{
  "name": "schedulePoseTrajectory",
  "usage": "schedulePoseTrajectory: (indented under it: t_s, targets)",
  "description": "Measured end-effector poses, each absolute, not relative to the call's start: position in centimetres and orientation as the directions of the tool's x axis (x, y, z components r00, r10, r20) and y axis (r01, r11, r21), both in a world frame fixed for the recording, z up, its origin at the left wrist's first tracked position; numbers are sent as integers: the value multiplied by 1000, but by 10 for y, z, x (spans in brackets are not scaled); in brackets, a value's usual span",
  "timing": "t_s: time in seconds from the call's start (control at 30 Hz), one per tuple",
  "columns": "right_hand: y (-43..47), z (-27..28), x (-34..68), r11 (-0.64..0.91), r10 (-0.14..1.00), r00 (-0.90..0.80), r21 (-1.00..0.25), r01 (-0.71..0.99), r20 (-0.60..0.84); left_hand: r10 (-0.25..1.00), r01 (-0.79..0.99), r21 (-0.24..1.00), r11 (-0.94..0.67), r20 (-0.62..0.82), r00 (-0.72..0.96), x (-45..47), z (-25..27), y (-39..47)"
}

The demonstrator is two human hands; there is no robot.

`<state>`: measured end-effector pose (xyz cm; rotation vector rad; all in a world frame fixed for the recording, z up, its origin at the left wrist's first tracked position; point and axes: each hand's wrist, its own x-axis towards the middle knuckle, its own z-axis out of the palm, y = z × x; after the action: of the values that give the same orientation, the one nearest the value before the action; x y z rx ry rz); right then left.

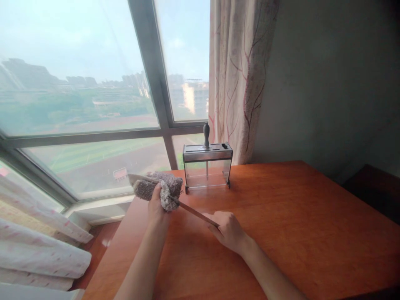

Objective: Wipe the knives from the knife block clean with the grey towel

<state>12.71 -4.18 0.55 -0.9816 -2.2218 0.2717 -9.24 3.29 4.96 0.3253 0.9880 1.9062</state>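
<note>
A fuzzy grey cloth (171, 183) is bunched in my left hand (158, 204), the thumb pressing on it. The cloth wraps around a long, slim tool (196, 214). Its pale, flat end pokes out of the cloth at the left, and a thin brown shaft runs out to the right. The cloth hides its middle, so its exact kind is unclear. My right hand (229, 231) is closed around the shaft's near end, knuckles up. Both hands are above the wooden table. Just beyond them stands a clear-sided knife block (208, 156), with a grey-handled rod (206, 135) upright in it.
The brown wooden table (281, 216) stretches to the right, its left edge close to my left forearm. Large windows (78, 75) lie ahead and left. A patterned curtain (239, 75) hangs behind the block, and pale curtains (40, 250) hang at the lower left.
</note>
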Motion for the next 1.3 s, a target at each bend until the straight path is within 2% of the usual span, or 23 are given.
schedulePoseTrajectory:
  t_s: [0.07,0.13,0.33,0.5,0.67,0.77,0.93,1.3]
  targets:
    - [-42,6,127,695,713,-481,-430,576,509,760,-581,773,-255,-211,-615,-92,48,34]
    - [-42,4,126,671,738,-447,-483,562,505,723,-539,797,-273,-200,-661,-93,47,34]
    - [-45,4,123,495,854,-371,-790,361,365,716,-401,845,-355,-30,-697,-95,52,34]
    - [-46,13,129,318,907,-347,-929,192,238,753,-330,872,-361,64,-655,-101,50,34]
    - [-40,11,143,190,960,-225,-978,86,166,834,-300,909,-290,85,-546,-112,42,37]
    - [-39,11,148,154,979,-142,-987,47,146,824,-215,935,-282,121,-554,-118,38,37]
    - [-41,16,147,169,977,-137,-985,34,162,789,-23,955,-294,229,-570,-123,38,37]
    - [-39,10,150,161,980,-123,-987,8,159,772,30,951,-308,269,-576,-134,39,34]
